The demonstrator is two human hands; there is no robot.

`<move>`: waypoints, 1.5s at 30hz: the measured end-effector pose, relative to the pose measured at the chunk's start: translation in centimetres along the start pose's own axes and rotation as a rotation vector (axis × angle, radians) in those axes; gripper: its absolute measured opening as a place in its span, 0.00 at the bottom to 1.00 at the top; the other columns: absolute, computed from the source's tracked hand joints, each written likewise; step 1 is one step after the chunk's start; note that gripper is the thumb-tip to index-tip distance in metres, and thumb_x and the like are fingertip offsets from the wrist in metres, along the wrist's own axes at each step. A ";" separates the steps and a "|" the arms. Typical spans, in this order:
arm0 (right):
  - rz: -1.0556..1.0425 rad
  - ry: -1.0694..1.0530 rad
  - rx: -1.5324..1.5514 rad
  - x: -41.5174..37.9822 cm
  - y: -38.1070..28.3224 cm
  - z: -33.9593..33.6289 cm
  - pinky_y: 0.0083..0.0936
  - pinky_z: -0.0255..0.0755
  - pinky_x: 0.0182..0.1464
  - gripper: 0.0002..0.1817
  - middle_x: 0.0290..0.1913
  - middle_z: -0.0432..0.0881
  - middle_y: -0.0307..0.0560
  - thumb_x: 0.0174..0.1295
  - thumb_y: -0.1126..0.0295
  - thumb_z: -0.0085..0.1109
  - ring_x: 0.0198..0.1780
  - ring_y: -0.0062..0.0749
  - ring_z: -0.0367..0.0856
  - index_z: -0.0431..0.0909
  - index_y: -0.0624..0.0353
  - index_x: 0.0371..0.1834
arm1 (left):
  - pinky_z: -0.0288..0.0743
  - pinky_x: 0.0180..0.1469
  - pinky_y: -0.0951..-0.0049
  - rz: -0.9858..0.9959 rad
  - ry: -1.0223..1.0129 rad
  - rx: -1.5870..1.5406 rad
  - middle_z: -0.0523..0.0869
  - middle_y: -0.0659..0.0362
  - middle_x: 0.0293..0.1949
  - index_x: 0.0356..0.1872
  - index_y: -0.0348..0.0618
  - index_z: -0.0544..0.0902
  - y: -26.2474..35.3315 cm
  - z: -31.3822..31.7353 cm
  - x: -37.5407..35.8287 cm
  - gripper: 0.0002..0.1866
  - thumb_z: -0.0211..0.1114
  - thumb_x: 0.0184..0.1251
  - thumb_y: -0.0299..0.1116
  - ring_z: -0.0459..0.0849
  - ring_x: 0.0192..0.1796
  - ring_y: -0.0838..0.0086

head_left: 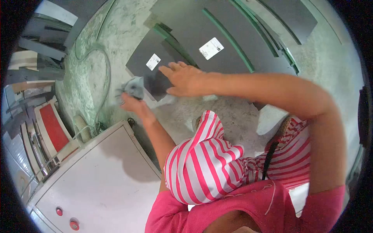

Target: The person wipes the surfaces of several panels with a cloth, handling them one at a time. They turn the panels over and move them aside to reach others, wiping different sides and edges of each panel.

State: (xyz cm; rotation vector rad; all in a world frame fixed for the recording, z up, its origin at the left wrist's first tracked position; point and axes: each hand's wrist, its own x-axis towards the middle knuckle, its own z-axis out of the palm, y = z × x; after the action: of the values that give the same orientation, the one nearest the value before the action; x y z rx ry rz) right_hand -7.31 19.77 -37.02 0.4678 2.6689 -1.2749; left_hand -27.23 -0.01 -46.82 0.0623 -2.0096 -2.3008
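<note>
My left hand [134, 104] is closed round a grey crumpled cloth [135, 87], just off the lower left edge of a dark panel. Over that dark panel [142, 58], my right hand [184, 79] is spread with its fingers apart and holds nothing. Whether its fingertips touch the panel cannot be told. A white label [153, 61] is stuck on the panel, left of my right hand. Another white label [211, 48] lies on the larger dark panel [186, 23] beyond. Green strips [229, 39] run along the panel edges.
A pale cabinet [101, 171] with red buttons [74, 225] stands at lower left. A hose [108, 73] lies on the concrete floor [91, 73]. Boards and a red panel [53, 127] are stacked at far left. My knees in striped trousers are below my arms.
</note>
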 end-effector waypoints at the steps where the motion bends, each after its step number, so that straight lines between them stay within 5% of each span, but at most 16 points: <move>1: -0.097 -0.185 0.034 -1.3 0.4 -1.9 0.41 0.63 0.56 0.37 0.57 0.63 0.66 0.54 0.58 0.53 0.58 0.57 0.64 0.50 0.63 0.63 | 0.77 0.41 0.64 -0.005 0.060 0.037 0.76 0.49 0.45 0.47 0.30 0.69 3.6 2.1 -1.1 0.18 0.53 0.54 0.26 0.79 0.42 0.63; 3: -0.086 -0.231 0.005 -2.5 2.2 -6.2 0.38 0.63 0.57 0.34 0.54 0.67 0.66 0.55 0.57 0.53 0.57 0.52 0.67 0.54 0.64 0.61 | 0.78 0.40 0.65 0.020 0.030 0.016 0.77 0.50 0.43 0.47 0.32 0.69 9.8 5.6 -2.2 0.19 0.54 0.53 0.28 0.79 0.40 0.64; 5: -0.119 -0.007 -0.039 -3.8 5.7 -9.4 0.37 0.62 0.57 0.30 0.52 0.70 0.61 0.56 0.58 0.53 0.55 0.52 0.69 0.60 0.62 0.60 | 0.78 0.40 0.66 0.056 -0.073 -0.037 0.77 0.51 0.41 0.47 0.32 0.68 13.3 8.2 -2.9 0.19 0.54 0.53 0.28 0.79 0.38 0.64; 7: 0.076 0.085 -0.058 -4.9 8.3 -12.6 0.36 0.61 0.59 0.30 0.56 0.67 0.58 0.56 0.59 0.53 0.57 0.50 0.66 0.60 0.59 0.61 | 0.77 0.37 0.69 0.124 -0.234 -0.016 0.77 0.52 0.41 0.48 0.33 0.68 15.1 11.8 -6.0 0.19 0.56 0.54 0.29 0.79 0.38 0.66; 9: -0.433 0.318 -0.510 -1.6 21.0 -10.9 0.37 0.71 0.42 0.20 0.31 0.75 0.55 0.54 0.55 0.54 0.40 0.45 0.75 0.75 0.63 0.37 | 0.73 0.45 0.67 0.046 -0.396 0.330 0.75 0.49 0.44 0.49 0.33 0.68 15.3 14.7 -12.2 0.21 0.59 0.55 0.30 0.76 0.45 0.65; 10: -0.426 0.339 -0.501 -2.7 21.0 -11.3 0.37 0.71 0.42 0.20 0.31 0.75 0.55 0.54 0.55 0.54 0.40 0.45 0.75 0.75 0.63 0.37 | 0.68 0.50 0.66 0.365 -0.555 0.564 0.74 0.49 0.46 0.51 0.34 0.67 13.1 14.9 -14.1 0.22 0.60 0.55 0.31 0.74 0.49 0.64; 11: -0.141 0.349 -0.352 -4.5 20.4 -11.8 0.40 0.69 0.45 0.20 0.32 0.75 0.58 0.53 0.56 0.55 0.42 0.49 0.74 0.75 0.63 0.39 | 0.64 0.55 0.65 0.691 -0.707 0.791 0.72 0.48 0.48 0.52 0.34 0.67 10.8 14.9 -16.2 0.24 0.61 0.55 0.31 0.71 0.52 0.63; 12: 0.142 0.349 -0.196 -6.2 19.7 -11.9 0.44 0.67 0.48 0.20 0.33 0.74 0.61 0.52 0.57 0.55 0.44 0.53 0.73 0.75 0.62 0.40 | 0.54 0.61 0.62 0.576 -1.024 0.567 0.68 0.46 0.52 0.55 0.37 0.65 10.6 15.3 -19.7 0.28 0.63 0.52 0.30 0.64 0.58 0.60; 16: 0.234 0.305 -0.371 -9.2 15.7 -11.9 0.43 0.66 0.49 0.20 0.37 0.74 0.64 0.52 0.57 0.56 0.46 0.50 0.73 0.74 0.59 0.43 | 0.53 0.61 0.61 0.829 -1.321 0.944 0.64 0.42 0.52 0.53 0.51 0.73 7.0 13.6 -24.0 0.28 0.64 0.44 0.25 0.62 0.57 0.51; 19: 0.067 0.603 -0.472 -9.4 15.3 -11.4 0.40 0.71 0.44 0.18 0.36 0.76 0.61 0.52 0.57 0.57 0.42 0.45 0.76 0.76 0.59 0.39 | 0.56 0.58 0.58 0.853 -1.151 0.949 0.63 0.42 0.51 0.51 0.52 0.74 4.9 15.2 -20.5 0.27 0.65 0.44 0.25 0.62 0.55 0.48; 21: 0.203 0.327 -0.447 -8.5 16.5 -11.8 0.36 0.60 0.60 0.30 0.61 0.62 0.55 0.55 0.60 0.54 0.60 0.46 0.63 0.60 0.57 0.61 | 0.57 0.56 0.56 0.911 -1.049 0.985 0.64 0.42 0.49 0.51 0.50 0.73 4.0 17.2 -16.8 0.28 0.66 0.43 0.25 0.62 0.54 0.47; 26: 0.122 0.277 -0.382 -9.3 19.0 -11.9 0.35 0.60 0.60 0.31 0.63 0.58 0.53 0.53 0.61 0.55 0.61 0.46 0.62 0.60 0.54 0.61 | 0.58 0.55 0.56 0.853 -0.765 1.075 0.64 0.38 0.48 0.52 0.44 0.71 3.3 20.2 -14.1 0.24 0.61 0.49 0.25 0.63 0.53 0.46; 34: 0.013 0.284 -0.229 -10.7 19.8 -12.0 0.38 0.65 0.54 0.29 0.52 0.70 0.58 0.51 0.61 0.58 0.53 0.50 0.70 0.64 0.59 0.57 | 0.65 0.49 0.58 0.987 -1.492 0.786 0.68 0.46 0.46 0.49 0.52 0.74 6.7 15.3 -26.1 0.32 0.69 0.33 0.23 0.68 0.48 0.51; 40: -0.049 0.334 -0.311 -9.2 20.7 -12.1 0.40 0.66 0.53 0.28 0.48 0.73 0.59 0.51 0.61 0.56 0.51 0.51 0.72 0.65 0.59 0.56 | 0.66 0.49 0.60 1.146 -1.223 0.830 0.69 0.46 0.46 0.47 0.49 0.75 4.4 23.1 -22.0 0.27 0.69 0.38 0.25 0.69 0.48 0.51; 43: 0.071 0.159 -0.289 -9.6 19.6 -13.3 0.36 0.61 0.58 0.27 0.56 0.67 0.57 0.56 0.66 0.53 0.56 0.50 0.67 0.61 0.62 0.58 | 0.65 0.50 0.59 1.153 -1.071 0.925 0.69 0.44 0.46 0.48 0.48 0.74 3.4 25.7 -17.8 0.26 0.67 0.41 0.27 0.69 0.49 0.49; 45: 0.039 0.175 -0.282 -9.4 19.8 -13.4 0.36 0.61 0.57 0.25 0.54 0.68 0.58 0.56 0.67 0.51 0.56 0.51 0.67 0.62 0.62 0.58 | 0.64 0.51 0.58 0.975 -0.993 0.993 0.70 0.42 0.44 0.49 0.47 0.74 3.7 26.1 -15.6 0.26 0.66 0.43 0.27 0.69 0.49 0.49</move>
State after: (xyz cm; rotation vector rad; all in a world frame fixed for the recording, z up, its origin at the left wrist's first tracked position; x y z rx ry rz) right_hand 8.29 39.83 -40.61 0.6099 2.9052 -0.8622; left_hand -13.88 26.70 -39.97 -1.7609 -2.3947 -0.5956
